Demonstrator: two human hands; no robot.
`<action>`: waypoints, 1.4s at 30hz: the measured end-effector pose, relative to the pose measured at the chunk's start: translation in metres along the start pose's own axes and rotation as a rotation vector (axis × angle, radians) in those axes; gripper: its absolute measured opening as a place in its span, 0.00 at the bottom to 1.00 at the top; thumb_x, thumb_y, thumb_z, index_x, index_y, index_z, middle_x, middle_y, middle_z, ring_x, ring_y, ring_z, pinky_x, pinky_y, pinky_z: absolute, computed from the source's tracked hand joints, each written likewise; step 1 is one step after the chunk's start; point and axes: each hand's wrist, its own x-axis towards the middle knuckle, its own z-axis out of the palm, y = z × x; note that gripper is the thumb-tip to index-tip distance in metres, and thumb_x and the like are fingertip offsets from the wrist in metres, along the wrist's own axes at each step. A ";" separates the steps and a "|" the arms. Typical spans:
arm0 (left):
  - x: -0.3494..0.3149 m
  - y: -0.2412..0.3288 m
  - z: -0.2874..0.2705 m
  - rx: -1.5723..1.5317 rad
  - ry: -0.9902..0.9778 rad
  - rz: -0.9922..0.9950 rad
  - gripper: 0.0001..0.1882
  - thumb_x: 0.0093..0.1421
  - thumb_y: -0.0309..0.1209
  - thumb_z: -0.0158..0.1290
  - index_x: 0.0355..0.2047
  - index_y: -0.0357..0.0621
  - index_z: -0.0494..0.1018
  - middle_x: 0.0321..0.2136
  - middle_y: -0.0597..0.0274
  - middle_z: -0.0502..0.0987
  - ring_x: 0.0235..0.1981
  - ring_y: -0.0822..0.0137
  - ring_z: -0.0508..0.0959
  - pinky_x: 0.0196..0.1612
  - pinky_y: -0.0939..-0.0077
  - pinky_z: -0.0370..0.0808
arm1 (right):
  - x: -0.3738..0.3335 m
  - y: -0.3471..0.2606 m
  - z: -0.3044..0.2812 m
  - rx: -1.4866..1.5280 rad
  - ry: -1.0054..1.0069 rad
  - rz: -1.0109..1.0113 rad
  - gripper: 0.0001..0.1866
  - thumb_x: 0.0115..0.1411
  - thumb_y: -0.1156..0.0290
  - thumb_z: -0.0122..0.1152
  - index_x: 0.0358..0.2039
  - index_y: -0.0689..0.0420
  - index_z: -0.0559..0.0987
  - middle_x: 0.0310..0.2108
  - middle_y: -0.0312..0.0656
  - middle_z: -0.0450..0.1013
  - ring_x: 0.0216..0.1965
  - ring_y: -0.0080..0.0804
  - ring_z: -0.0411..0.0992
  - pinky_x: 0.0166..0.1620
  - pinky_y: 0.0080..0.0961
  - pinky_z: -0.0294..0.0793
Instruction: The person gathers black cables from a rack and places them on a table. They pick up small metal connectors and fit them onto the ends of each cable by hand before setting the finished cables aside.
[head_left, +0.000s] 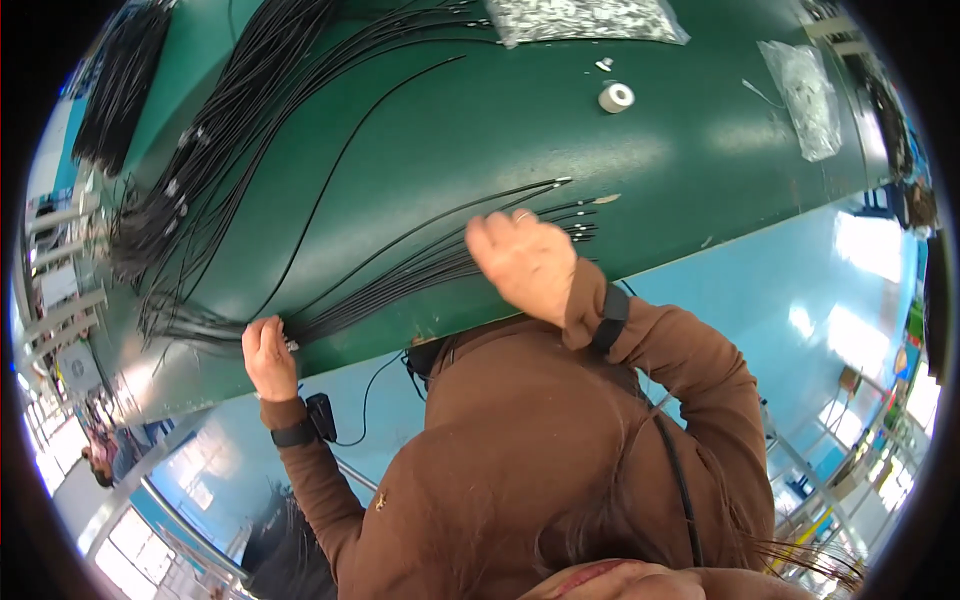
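Several thin black cables (400,280) lie side by side along the near edge of the green table, their light-tipped ends to the right. At their left end my left hand (268,362) is closed, its fingers pinching the cables. My right hand (525,265) is over the right part of the bundle, fingers curled and blurred by motion; whether it grips a cable is hidden. A single black cable (330,200) curves from near my left hand toward the far side. Another cable (470,207) runs apart just beyond the bundle.
Thick piles of black cables (250,80) cover the far left of the table (660,190). A bag of small white parts (590,18), a white tape roll (616,97) and a clear plastic bag (806,100) lie farther off. The table's near edge borders my body.
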 end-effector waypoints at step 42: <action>0.008 -0.024 -0.004 0.120 0.023 -0.462 0.09 0.52 0.28 0.54 0.35 0.42 0.74 0.28 0.57 0.74 0.37 0.54 0.75 0.40 0.65 0.73 | 0.001 0.034 -0.007 0.135 -0.193 -0.064 0.05 0.60 0.73 0.52 0.31 0.57 0.66 0.26 0.50 0.69 0.26 0.55 0.69 0.26 0.44 0.67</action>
